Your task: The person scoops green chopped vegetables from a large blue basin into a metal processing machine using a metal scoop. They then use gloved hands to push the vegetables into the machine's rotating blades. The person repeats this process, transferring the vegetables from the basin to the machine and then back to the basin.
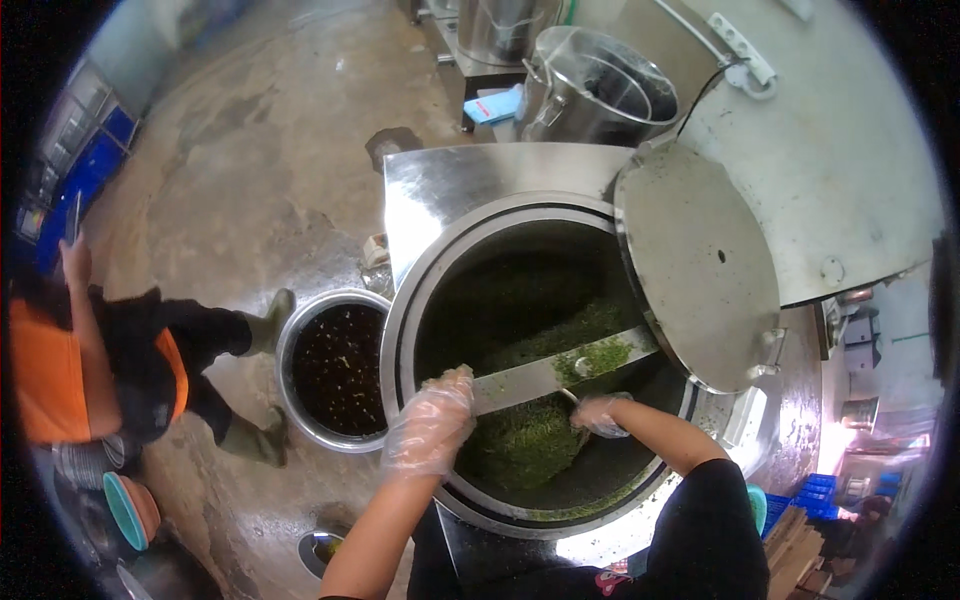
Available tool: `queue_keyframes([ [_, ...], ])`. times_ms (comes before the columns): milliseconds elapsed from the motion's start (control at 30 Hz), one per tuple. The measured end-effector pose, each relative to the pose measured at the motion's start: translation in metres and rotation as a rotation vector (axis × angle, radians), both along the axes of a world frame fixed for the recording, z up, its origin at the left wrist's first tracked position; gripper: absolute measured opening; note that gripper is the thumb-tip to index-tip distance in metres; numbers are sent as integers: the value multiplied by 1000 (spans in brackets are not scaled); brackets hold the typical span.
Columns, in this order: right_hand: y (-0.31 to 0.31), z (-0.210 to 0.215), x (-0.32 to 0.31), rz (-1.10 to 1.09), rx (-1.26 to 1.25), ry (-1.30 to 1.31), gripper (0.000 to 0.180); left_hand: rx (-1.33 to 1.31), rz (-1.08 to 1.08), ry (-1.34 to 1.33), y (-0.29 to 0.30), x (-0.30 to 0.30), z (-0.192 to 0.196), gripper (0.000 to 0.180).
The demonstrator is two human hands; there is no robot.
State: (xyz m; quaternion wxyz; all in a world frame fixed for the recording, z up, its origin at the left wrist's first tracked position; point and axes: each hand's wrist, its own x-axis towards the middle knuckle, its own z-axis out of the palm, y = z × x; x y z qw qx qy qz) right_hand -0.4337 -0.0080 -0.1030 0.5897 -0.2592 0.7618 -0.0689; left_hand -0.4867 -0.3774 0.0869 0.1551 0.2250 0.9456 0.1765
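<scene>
A round steel vat in front of me holds finely chopped green stuff. A flat metal bar crosses its mouth, with more green bits stuck on its right part. My left hand, in a clear plastic glove, is closed around the bar's left end at the rim. Inside the vat, just below the bar, my right hand, also gloved, is closed on a thin pale handle. The far end of that handle is too small to make out. The round metal lid stands raised at the right.
Left of the vat, a steel basin holds dark liquid with pale bits. A person in boots and orange stands beyond it. At the back stands a steel pot with plastic over it. A power strip hangs at upper right.
</scene>
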Motion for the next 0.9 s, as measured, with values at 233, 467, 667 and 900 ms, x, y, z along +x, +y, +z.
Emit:
queue_keyframes([
  [233,-23,122,-11,-420,229,69,52,19,-3,-62,-4,-6,11,64],
  [467,10,129,0,-404,73,150,83,-84,14,-125,12,-13,34,55],
  [667,-2,216,15,-818,-33,178,81,-25,97,-99,1,-6,26,40],
  [900,62,182,44,-1223,-146,289,39,119,235,-236,13,-4,33,53],
])
